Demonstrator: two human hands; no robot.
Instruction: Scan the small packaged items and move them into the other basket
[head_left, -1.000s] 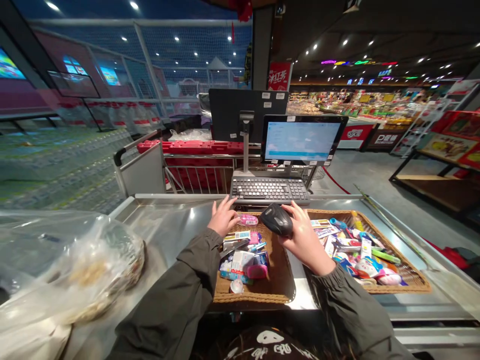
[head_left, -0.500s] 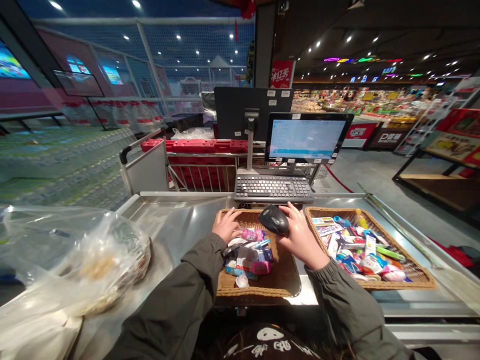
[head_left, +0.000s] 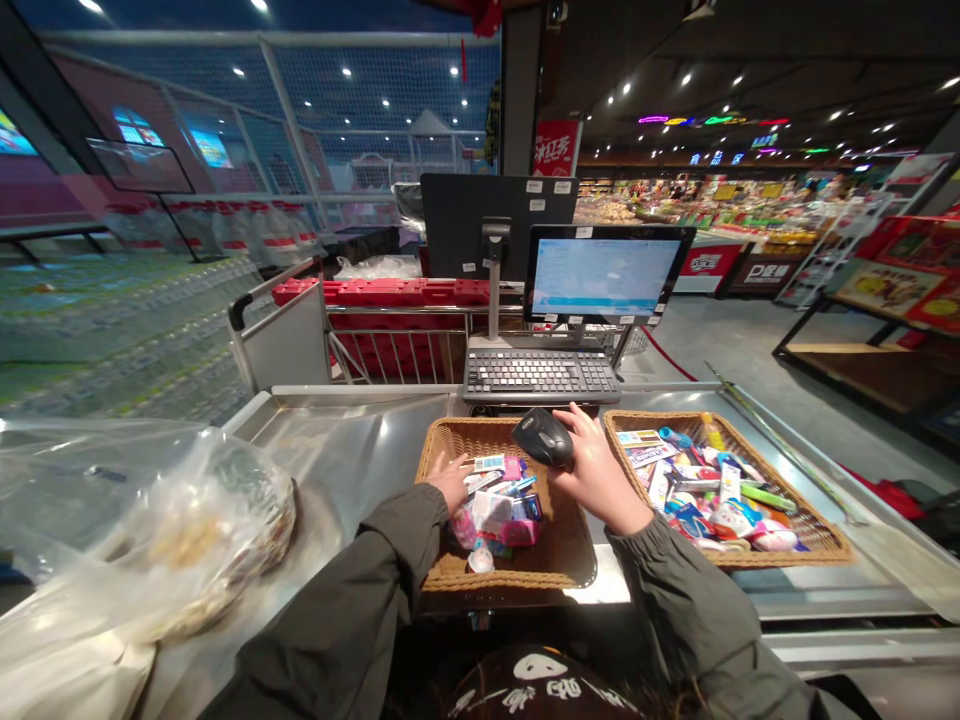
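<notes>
Left grip [head_left: 448, 483] first, as I see it from my remote seat: it reaches over the left wall of the left basket [head_left: 510, 580], which sits on the tabletop [head_left: 352, 440]. Its fingers lie loosely stretched at the edge of the goods [head_left: 495, 510], and I cannot tell whether anything is pinched beneath them. My left sleeve [head_left: 397, 545] crosses the basket's wall, so a careless pull could snag the wicker and tug the basket along. Because the goods are heaped loosely, raking fingers could topple the pile or tip the small cup [head_left: 481, 560] near the front wall.

Further right, the scanner [head_left: 541, 437] hangs above the rear of that basket, near the keyboard [head_left: 541, 372]. It looks black and smooth, with a rounded head turned leftward and a shine on top. My right grip [head_left: 594, 477] is wrapped around it; a slack hold could let it drop onto the heap. Rightmost, the right basket [head_left: 787, 560] carries mixed colourful packs [head_left: 720, 500]; a rightward swing of my wrist might knock its near wall.
</notes>
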